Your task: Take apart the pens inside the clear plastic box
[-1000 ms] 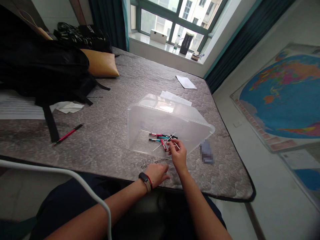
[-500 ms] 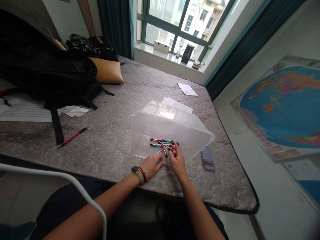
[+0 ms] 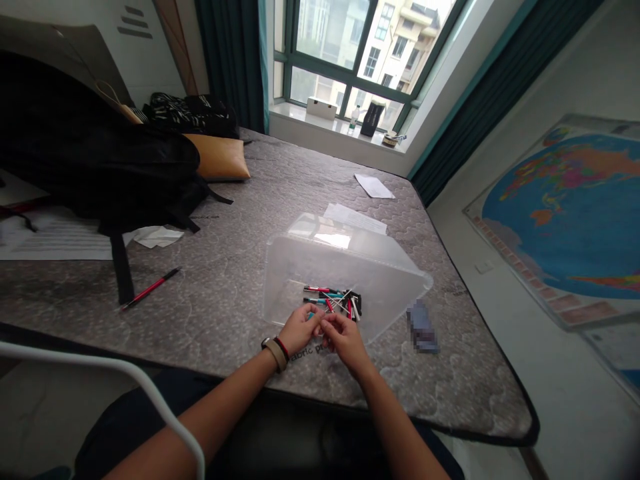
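My left hand (image 3: pixel 299 328) and my right hand (image 3: pixel 341 335) meet at the near edge of a clear plastic box (image 3: pixel 380 263) lying on the bare mattress (image 3: pixel 225 267). Both hands are closed in a pinch on a small pen part between them; a bit of teal shows at the left fingertips. Just beyond the fingers, inside the box, lies a small heap of pens and pen parts (image 3: pixel 334 299), red, teal, black and white. A watch and a red band sit on my left wrist.
A red and black pen (image 3: pixel 151 288) lies alone on the mattress to the left. A black backpack (image 3: pixel 95 167) with a hanging strap and a tan cushion (image 3: pixel 220 157) fill the far left. Papers (image 3: pixel 356 217) lie behind the box. A small blurred object (image 3: pixel 423 325) rests right of it.
My left hand has come forward from the mattress edge to join my right hand, which drew back from the pen heap. The view has tilted upward a little.
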`<state>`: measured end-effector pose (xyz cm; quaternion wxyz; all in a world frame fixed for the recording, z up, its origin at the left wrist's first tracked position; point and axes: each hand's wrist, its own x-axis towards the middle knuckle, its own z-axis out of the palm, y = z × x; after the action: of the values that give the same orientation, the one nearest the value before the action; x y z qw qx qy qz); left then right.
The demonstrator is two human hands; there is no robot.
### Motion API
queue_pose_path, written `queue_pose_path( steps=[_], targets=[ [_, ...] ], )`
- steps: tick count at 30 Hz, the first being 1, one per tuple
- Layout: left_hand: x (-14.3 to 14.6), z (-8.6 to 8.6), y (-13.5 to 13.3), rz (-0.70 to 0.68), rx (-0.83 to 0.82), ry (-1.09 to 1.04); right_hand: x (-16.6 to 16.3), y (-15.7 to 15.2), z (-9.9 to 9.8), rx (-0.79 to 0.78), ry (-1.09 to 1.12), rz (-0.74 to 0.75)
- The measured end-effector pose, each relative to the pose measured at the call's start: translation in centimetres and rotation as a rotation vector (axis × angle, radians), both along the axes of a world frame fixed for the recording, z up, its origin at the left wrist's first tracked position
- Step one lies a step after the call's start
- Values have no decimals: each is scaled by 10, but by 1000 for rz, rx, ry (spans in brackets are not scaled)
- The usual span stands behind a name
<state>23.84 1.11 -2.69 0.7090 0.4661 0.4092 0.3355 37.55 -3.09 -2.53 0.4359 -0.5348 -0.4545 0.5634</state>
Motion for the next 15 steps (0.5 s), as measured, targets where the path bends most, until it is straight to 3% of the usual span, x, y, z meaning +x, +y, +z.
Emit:
queue_pose_path(
  steps=[5, 9, 12, 15],
  targets=[
    [0, -1, 1, -36, -59, 12, 5, -1, 1, -104, 133, 28],
    [-1, -7, 4, 157, -59, 26, 9, 1, -1, -124, 90, -25],
    [-3, -8, 7, 280, -109, -74, 14, 6, 0, -59, 68, -191],
    [-5, -5, 8, 290, -203, -200, 18, 7, 5, 39, 111, -364]
  ],
)
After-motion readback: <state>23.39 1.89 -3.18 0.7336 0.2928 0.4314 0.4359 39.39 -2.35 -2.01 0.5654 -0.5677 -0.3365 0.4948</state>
